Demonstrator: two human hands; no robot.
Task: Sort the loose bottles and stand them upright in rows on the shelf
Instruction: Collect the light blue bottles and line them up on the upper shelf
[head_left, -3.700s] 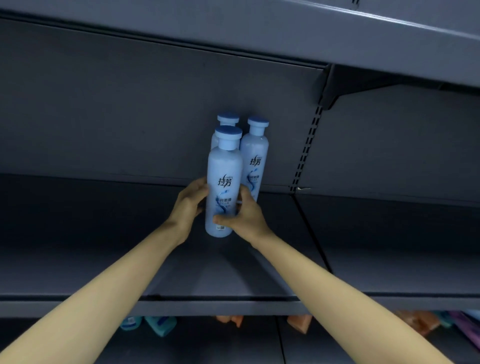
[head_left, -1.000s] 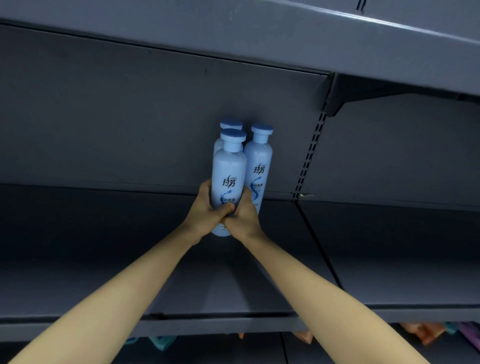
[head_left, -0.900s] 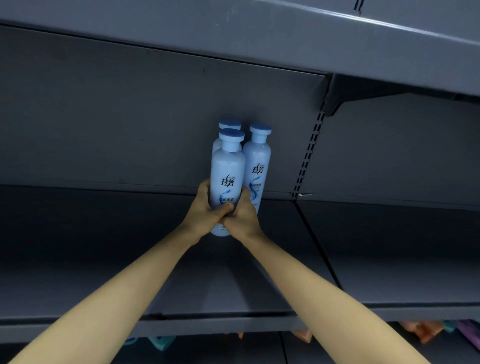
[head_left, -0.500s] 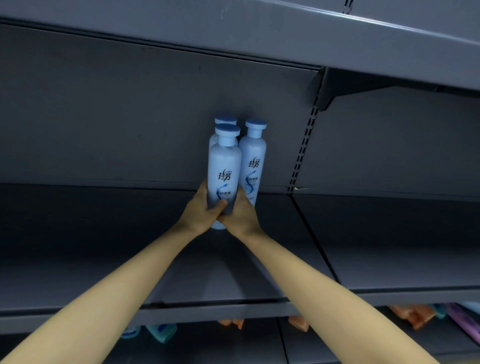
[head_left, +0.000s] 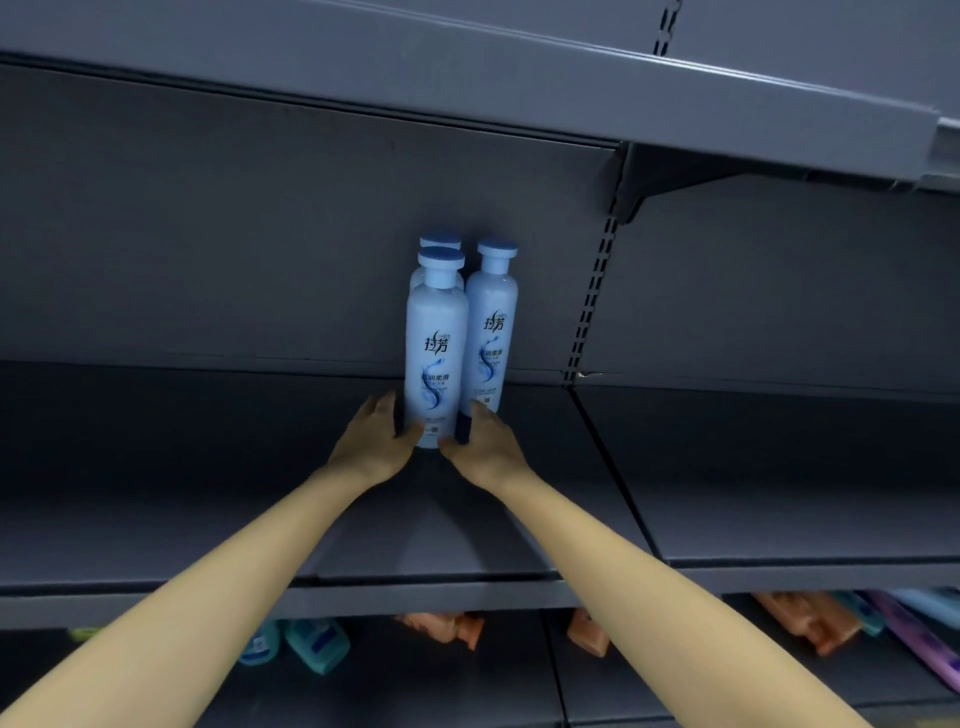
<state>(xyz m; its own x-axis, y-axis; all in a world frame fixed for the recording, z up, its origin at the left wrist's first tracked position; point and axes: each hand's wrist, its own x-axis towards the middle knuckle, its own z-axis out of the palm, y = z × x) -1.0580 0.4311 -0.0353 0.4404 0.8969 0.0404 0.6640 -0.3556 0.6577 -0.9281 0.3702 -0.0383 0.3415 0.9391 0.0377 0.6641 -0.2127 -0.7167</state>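
Fingers (head_left: 387, 410) of the left hand (head_left: 371, 444) ran up the left side of the front bottle (head_left: 436, 343), thumb hooked across its base. The right hand (head_left: 485, 444) mirrored it, so both hands were clamped low on that one bottle, centre of frame.

It stood upright on the shelf (head_left: 156, 467), directly ahead of a rear bottle (head_left: 440, 242) that showed little but its cap. A second bottle (head_left: 492, 322) stood just beside it at the right, back near the rear panel.

My call for the step: nudge from the base, never the cap. Keep the label forward and the column straight, then ease off so nothing tips.

Contents? Opaque walls, caps on, so I couldn't tell the fill.

On the lower shelf at the bottom of the frame, teal bottles (head_left: 311, 644) and orange bottles (head_left: 441, 626) lay loose on their sides. A purple bottle (head_left: 924, 642) lay at the far right.
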